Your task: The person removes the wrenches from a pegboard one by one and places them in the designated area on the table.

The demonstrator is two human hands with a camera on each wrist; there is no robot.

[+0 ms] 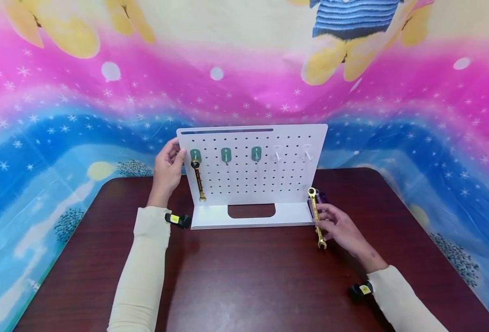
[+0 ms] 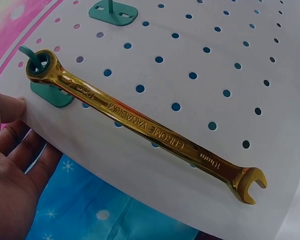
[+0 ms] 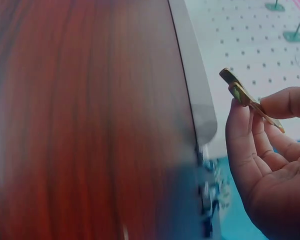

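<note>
A white pegboard stand [image 1: 246, 184] stands upright on the table. My left hand [image 1: 168, 168] pinches its left edge near the top, thumb in front and fingers behind, as the left wrist view shows. Beside that hand, a gold combination wrench [image 2: 140, 122] hangs by its ring end from the leftmost green hook [image 2: 52, 95], its open end pointing down. Past the board's right end, my right hand [image 1: 339, 228] holds a second gold combination wrench [image 1: 315, 216] between thumb and fingers, ring end up. In the right wrist view this wrench [image 3: 240, 92] shows foreshortened.
Two more green hooks [image 1: 226, 155] and two clear hooks [image 1: 277, 154] stick out along the board's upper part, with nothing hanging on them. Purple items [image 1: 321, 197] lie at the board's right end, partly behind the right hand. A patterned cloth [image 1: 244, 92] hangs behind the dark wooden table [image 1: 244, 276].
</note>
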